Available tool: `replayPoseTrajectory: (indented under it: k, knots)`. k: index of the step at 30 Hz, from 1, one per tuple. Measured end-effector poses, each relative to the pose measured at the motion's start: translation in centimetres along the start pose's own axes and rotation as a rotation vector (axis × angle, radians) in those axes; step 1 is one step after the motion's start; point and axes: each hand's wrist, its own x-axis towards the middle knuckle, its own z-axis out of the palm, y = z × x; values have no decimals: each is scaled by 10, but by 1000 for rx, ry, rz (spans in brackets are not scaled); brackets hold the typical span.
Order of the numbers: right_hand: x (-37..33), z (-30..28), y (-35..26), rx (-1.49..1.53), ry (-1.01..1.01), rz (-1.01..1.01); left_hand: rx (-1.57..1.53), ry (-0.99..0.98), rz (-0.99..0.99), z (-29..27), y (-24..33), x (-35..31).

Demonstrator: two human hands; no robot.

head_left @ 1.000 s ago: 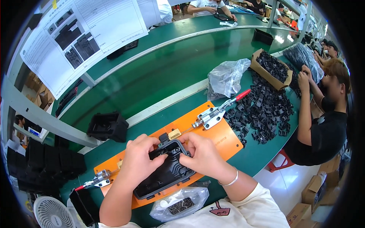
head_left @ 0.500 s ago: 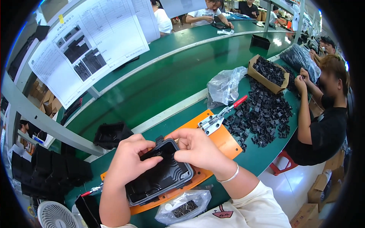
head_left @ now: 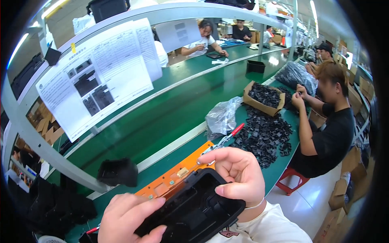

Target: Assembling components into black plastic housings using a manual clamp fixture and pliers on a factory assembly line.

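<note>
A black plastic case (head_left: 190, 220), its hollow inner side facing up, is held tilted above the bench close to my body. My left hand (head_left: 125, 218) grips its left end, fingers on the far edge and thumb over the near part. At the upper right corner, my right hand (head_left: 243, 178) has its thumb inside the rim and its index finger bent over the outer edge. A tiny pale tip by that index finger is too small to make out. Behind the case lies an orange fixture plate (head_left: 162, 182) with a red-handled toggle clamp (head_left: 237, 129).
Small black clips (head_left: 263, 135) are heaped at the right, beside a full cardboard box (head_left: 265, 107) and a clear plastic bag (head_left: 223, 117). A black case (head_left: 117, 172) stands back left. A printed sheet (head_left: 97, 77) hangs from the frame. A co-worker (head_left: 324, 121) sits at the right.
The case has come up off the orange plate and tilted, moving right and nearer to me with both hands. My view has tipped upward; the bag of small metal pins is out of view.
</note>
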Motion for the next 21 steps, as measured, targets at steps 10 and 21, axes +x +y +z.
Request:
replayPoseTrajectory:
  k: [10, 21]
  knots:
    - [-15, 0, -12, 140, 96, -31, -215, 59, -40, -7, 17, 1]
    - [-20, 3, -2, 123, 17, 27, -255, 226, -28, 5, -23, -13]
